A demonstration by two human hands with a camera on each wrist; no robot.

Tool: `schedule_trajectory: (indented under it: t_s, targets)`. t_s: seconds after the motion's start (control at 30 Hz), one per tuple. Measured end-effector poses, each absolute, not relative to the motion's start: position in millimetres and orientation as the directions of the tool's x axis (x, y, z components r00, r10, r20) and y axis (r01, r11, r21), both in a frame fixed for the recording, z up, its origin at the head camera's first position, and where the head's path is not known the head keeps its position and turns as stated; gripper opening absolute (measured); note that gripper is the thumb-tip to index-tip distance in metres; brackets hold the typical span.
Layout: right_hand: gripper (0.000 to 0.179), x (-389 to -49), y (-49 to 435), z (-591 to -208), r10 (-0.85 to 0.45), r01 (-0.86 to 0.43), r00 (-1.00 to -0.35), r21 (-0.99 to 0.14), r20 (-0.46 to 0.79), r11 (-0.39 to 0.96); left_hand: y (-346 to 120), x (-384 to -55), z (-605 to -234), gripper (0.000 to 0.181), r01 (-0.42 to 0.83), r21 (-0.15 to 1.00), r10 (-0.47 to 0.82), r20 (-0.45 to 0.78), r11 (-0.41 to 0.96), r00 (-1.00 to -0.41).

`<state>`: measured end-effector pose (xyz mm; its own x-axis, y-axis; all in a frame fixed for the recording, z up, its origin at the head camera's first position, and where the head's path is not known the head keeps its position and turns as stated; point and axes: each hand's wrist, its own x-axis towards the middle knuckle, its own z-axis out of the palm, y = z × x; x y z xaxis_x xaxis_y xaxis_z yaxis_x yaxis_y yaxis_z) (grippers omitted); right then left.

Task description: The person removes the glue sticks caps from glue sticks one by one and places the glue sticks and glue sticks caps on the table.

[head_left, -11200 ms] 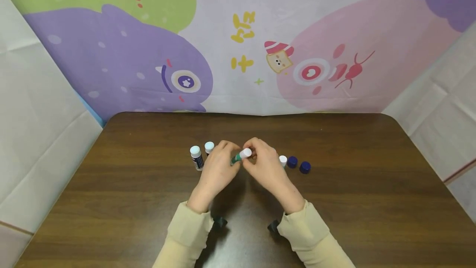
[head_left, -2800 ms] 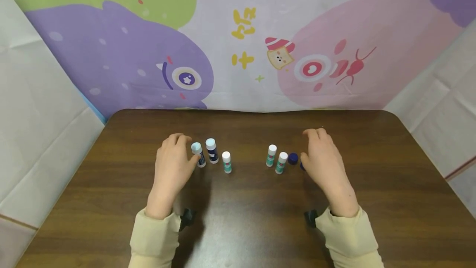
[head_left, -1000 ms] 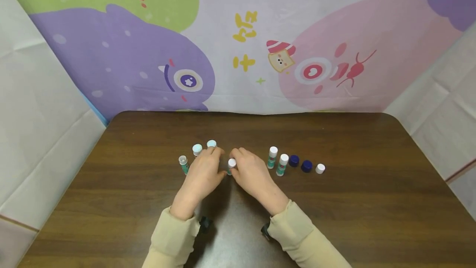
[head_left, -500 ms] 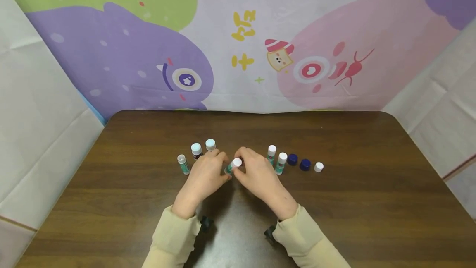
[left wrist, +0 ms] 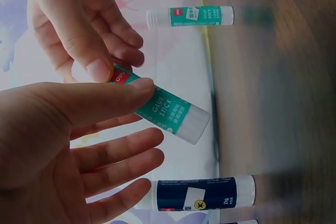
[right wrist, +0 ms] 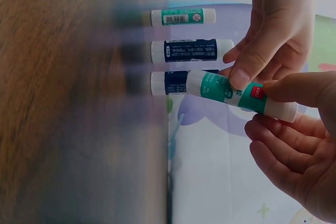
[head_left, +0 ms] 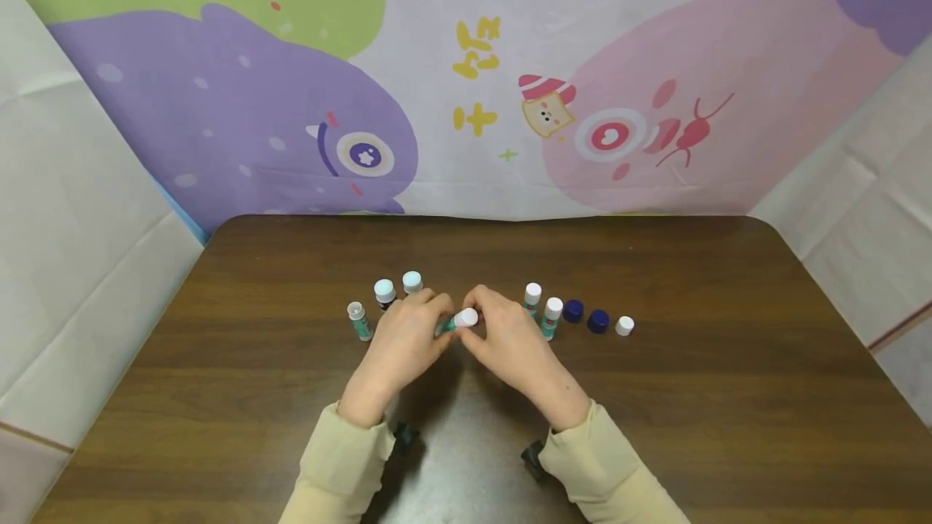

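In the head view, a glue stick [head_left: 459, 321] was held between left hand [head_left: 404, 342] and right hand [head_left: 515, 344], cap [head_left: 469, 316] toward two o'clock. Left wrist: its body was pinched by the left thumb, lower fingers loosely spread. Right wrist: its cap end was pinched by bent right fingers; uncapping seemed in hand, a firm pull called for next.

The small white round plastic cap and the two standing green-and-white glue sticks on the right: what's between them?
Two dark blue, round plastic caps sit between them, as the head view shows.
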<state>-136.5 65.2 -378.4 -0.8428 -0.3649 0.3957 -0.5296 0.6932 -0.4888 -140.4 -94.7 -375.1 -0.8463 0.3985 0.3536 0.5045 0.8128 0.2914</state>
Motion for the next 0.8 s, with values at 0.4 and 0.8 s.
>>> schedule_trajectory:
  t_s: [0.4,0.8]
  targets:
    - [0.016,-136.6,66.4,-378.1,-0.383,-0.536,-0.841,-0.499,0.381,0.681,-94.4,-140.7,-375.6,0.022,0.512,0.205,0.419,0.366,0.835,-0.831]
    - [0.016,-138.0,67.9,-377.8,-0.351,-0.506,-0.861,-0.535,0.369,0.677,-96.6,-142.1,-379.3,0.02,0.442,0.251,0.359,0.316,0.861,-0.878]
